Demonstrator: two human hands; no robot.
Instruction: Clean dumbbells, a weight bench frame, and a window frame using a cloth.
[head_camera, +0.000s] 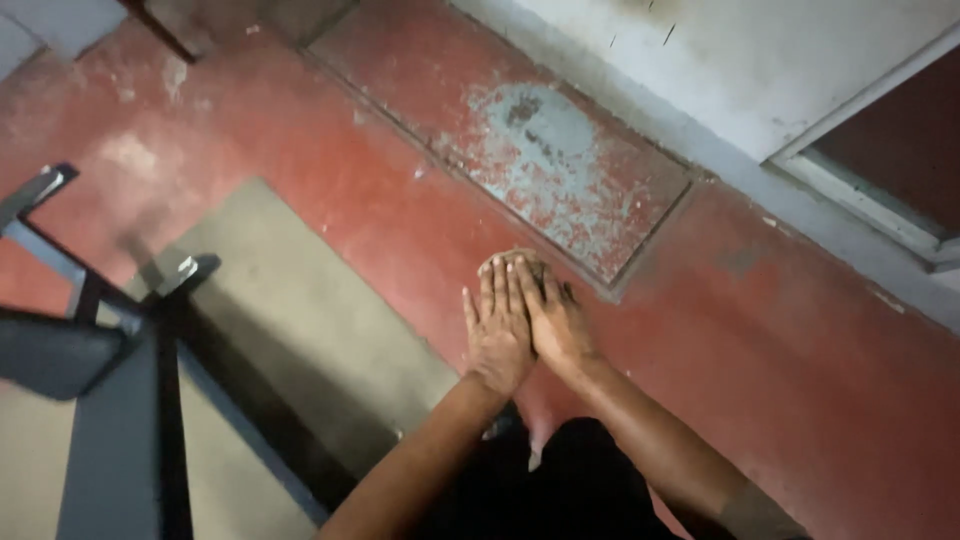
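Head view: pressing left hand (497, 330) and right hand (553, 318) together, fingers flat and outstretched, grasping nothing, hovering over the worn red floor (380, 190). Risking a stumble against the dark metal frame (150, 330) standing near at left. Showing no packages, labels or signs.

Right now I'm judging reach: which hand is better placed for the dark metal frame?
Probably the left hand: it lies on the frame's side, while the right hand overlaps it on the far side.
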